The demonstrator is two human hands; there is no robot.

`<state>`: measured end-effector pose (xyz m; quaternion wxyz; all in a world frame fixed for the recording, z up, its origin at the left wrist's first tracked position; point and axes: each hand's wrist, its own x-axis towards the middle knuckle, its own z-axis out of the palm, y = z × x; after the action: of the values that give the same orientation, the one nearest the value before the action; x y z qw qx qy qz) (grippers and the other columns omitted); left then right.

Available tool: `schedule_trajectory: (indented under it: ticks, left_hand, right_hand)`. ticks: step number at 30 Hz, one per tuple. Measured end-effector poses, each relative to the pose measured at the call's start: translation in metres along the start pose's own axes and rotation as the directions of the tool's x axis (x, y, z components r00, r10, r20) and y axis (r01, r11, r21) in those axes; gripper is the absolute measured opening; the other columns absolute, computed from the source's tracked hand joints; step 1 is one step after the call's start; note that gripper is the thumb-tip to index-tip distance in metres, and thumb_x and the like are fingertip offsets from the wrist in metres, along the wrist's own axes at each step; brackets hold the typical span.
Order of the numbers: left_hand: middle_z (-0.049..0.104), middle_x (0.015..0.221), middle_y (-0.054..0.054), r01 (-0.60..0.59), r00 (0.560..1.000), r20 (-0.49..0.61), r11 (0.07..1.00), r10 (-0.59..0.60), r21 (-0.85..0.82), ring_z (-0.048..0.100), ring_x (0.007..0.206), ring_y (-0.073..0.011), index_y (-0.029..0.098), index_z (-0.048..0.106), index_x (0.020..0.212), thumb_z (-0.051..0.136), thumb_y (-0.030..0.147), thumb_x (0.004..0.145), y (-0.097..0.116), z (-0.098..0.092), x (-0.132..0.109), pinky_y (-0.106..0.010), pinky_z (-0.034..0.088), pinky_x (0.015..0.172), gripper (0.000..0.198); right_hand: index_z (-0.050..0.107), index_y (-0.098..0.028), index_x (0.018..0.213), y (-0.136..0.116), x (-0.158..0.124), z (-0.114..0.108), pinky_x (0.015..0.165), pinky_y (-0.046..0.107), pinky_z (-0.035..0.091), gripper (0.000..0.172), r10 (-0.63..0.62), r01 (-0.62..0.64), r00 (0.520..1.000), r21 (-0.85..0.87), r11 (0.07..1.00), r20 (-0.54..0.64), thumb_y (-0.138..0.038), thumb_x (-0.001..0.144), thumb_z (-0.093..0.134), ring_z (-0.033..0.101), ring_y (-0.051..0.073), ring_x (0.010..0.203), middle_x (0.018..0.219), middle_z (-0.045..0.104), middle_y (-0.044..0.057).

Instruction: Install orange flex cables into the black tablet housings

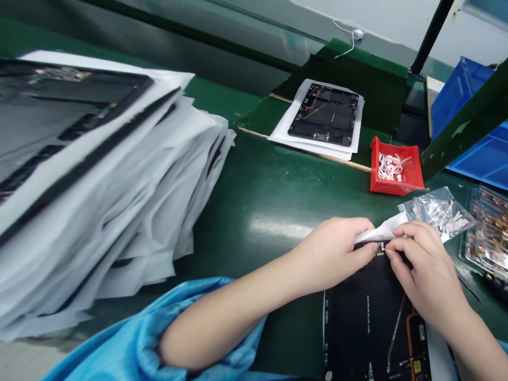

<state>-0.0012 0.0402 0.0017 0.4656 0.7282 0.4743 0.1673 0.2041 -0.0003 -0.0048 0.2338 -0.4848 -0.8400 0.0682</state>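
Green bench (254, 180): two hands (426, 270) pinching one white strip (381, 231) over one tablet (369, 323).

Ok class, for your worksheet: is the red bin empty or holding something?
Holding something: curled white strips lie inside the red bin, across its floor.

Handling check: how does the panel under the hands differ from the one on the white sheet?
The near tablet panel is cut off by the view's bottom edge; the far tablet panel shows whole. The near one has the left hand and right hand at its top edge; the far one lies untouched on a white sheet. Both are dark rectangles with orange-brown lines.
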Motion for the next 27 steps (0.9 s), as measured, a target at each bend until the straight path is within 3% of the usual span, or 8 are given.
schedule_trajectory:
  ticks: [13,27]
  left_hand:
    - [0.063,0.068,0.005,0.018,1.000,0.002,1.000,-0.018,0.018,0.056,0.063,-0.0134,0.022,0.065,0.077,0.058,0.029,0.088,-0.0009,0.0004,0.0004,-0.027,0.030,0.055,0.015]
    - [0.064,0.069,0.004,0.002,1.000,-0.006,0.999,-0.002,0.041,0.057,0.063,-0.0140,0.022,0.067,0.080,0.057,0.028,0.087,-0.0024,0.0005,0.0005,-0.027,0.031,0.055,0.014]
  right_hand:
    - [0.068,-0.020,0.093,0.0022,0.0006,-0.0004,0.096,0.045,0.053,0.010,-0.077,0.077,0.996,-0.010,0.997,-0.038,-0.012,0.092,0.063,0.058,0.026,0.110,0.104,0.067,0.007]
    - [0.068,-0.021,0.090,0.0007,0.0001,0.0018,0.094,0.044,0.053,0.013,-0.027,0.028,0.999,0.018,0.999,-0.039,-0.013,0.095,0.060,0.059,0.025,0.107,0.100,0.068,0.006]
